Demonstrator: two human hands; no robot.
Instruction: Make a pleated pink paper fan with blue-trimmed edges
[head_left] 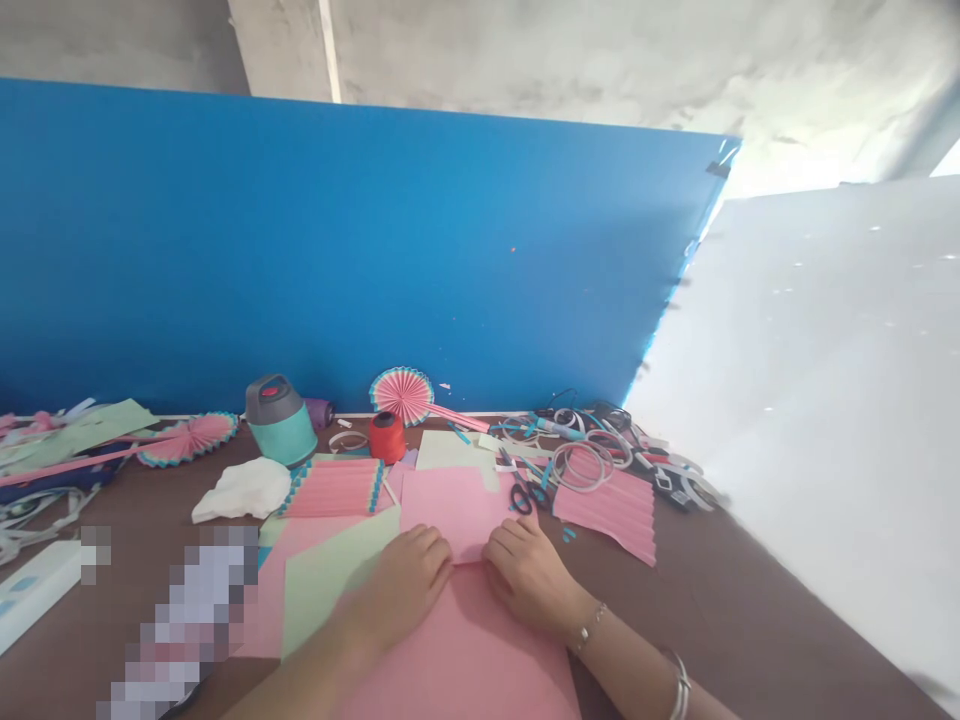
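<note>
A pink paper sheet (459,505) lies on the brown table (750,620) in front of me, with its far part folded up. My left hand (401,590) presses on the sheet at the fold's near left, fingers bent and together. My right hand (529,575) presses the fold at the right, fingers curled onto the paper edge. A bracelet and a bangle are on my right wrist. Small scissors (523,495) lie just beyond my right hand.
Pleated pink paper (611,510) lies to the right, another pleated piece (334,488) to the left. A teal flask (280,420), red thread spool (387,436), pink paper fans (403,393), a white cloth (244,488) and tangled cables (600,440) sit along the blue partition (337,250).
</note>
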